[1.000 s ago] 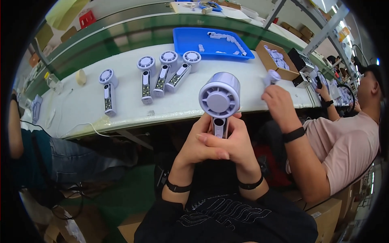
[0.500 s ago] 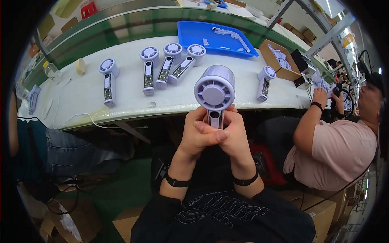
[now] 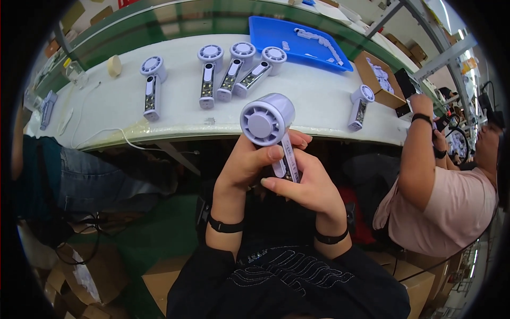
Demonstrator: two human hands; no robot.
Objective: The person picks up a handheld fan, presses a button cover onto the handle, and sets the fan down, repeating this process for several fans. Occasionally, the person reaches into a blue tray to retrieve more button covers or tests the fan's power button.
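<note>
Fingers of your left hand (image 3: 237, 166) curl round the neck of the lilac fan (image 3: 265, 125); your right hand (image 3: 314, 183) grips its handle lower down. Head view: fan's held up at the near side of the white bench (image 3: 180, 109), round grille facing you, handle angling near-right. Split grip probably balances the bulky top. Three fans (image 3: 229, 80) bunch farther left, open handles up, presumably keeping circuitry off the surface. Another fan (image 3: 358, 114) lies right, near the cardboard box (image 3: 387, 100). Blue tray (image 3: 265, 37) sits far, likely leaving elbow room.
</note>
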